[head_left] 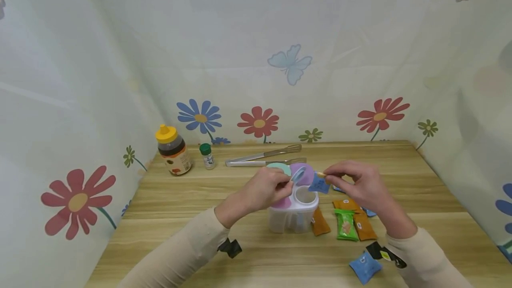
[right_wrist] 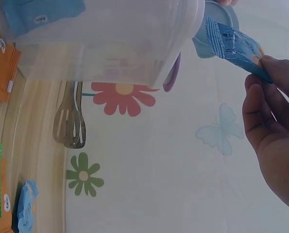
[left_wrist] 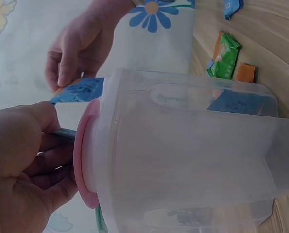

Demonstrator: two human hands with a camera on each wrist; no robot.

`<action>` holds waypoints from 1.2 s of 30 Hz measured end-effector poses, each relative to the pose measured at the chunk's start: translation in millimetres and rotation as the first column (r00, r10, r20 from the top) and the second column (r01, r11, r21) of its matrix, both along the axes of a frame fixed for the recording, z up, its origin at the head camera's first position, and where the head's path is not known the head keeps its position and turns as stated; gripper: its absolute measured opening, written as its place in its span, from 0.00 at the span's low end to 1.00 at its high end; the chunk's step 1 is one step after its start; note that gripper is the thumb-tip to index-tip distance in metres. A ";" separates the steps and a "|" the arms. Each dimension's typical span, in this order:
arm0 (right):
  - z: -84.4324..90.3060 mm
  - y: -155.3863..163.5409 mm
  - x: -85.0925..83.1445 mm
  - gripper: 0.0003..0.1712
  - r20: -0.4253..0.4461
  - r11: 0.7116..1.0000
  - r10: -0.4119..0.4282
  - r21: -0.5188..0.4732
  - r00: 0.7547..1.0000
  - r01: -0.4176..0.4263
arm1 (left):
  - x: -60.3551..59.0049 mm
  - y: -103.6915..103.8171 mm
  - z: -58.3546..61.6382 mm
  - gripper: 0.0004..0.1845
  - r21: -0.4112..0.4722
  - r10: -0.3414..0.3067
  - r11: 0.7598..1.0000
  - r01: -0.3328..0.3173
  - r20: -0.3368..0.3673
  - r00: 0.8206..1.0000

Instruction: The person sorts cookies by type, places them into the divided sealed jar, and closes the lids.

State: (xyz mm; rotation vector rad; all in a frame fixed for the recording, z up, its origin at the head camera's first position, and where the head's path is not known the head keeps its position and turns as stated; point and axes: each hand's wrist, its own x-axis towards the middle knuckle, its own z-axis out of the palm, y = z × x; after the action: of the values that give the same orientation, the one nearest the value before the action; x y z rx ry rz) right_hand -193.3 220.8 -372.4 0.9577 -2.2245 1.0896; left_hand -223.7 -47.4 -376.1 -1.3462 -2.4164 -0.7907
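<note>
Progress, head view: left hand (head_left: 266, 189) pinches the blue flip lid (head_left: 298, 174) of the clear compartment container (head_left: 294, 214) open; right hand (head_left: 360, 186) pinches a blue packet (head_left: 319, 184) just above the open compartment (head_left: 305, 194). Orange and green packets (head_left: 346, 225) lie on the table (head_left: 248, 261), not yet loaded. Left wrist view: one blue packet (left_wrist: 239, 103) appears already inside. Right wrist view: fingers (right_wrist: 261, 104) clamp the held packet's edge, not yet inserted.
</note>
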 end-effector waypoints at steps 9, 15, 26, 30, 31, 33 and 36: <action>-3.2 -10.8 -1.4 0.19 -0.052 0.997 0.071 0.014 0.996 -0.071 | -0.6 1.1 -1.0 0.08 0.013 -0.005 1.000 0.005 -0.011 1.000; -5.0 -16.7 -2.2 0.18 -0.043 0.996 0.094 -0.002 0.995 -0.094 | -1.6 1.3 -0.4 0.08 0.009 -0.008 1.000 0.009 -0.007 1.000; -8.3 -22.9 -5.6 0.17 -0.053 0.989 0.145 -0.013 0.988 -0.146 | -1.4 1.2 1.8 0.07 0.005 -0.004 1.000 0.004 0.006 1.000; -12.1 -24.2 -5.8 0.16 -0.036 0.990 0.140 0.012 0.990 -0.139 | -1.1 0.9 2.1 0.07 0.002 -0.004 1.000 0.004 -0.001 1.000; -13.1 -24.6 -5.7 0.16 -0.037 0.990 0.139 0.013 0.990 -0.139 | -1.1 0.7 2.0 0.07 0.003 -0.004 1.000 0.004 -0.001 1.000; -15.0 -25.2 -5.4 0.16 -0.042 0.991 0.136 0.019 0.990 -0.136 | -1.1 0.6 1.5 0.07 0.003 -0.004 1.000 0.004 0.001 1.000; -18.2 -25.9 -5.0 0.15 -0.036 0.990 0.137 0.026 0.990 -0.136 | -1.1 0.1 0.4 0.08 0.006 -0.004 1.000 0.004 0.004 1.000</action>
State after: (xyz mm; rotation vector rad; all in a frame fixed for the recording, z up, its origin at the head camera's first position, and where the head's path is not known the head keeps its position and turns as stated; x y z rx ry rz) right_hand -198.3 194.9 -390.6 1.1465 -2.1724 1.0967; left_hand -224.8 -47.2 -375.7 -1.3491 -2.4124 -0.8020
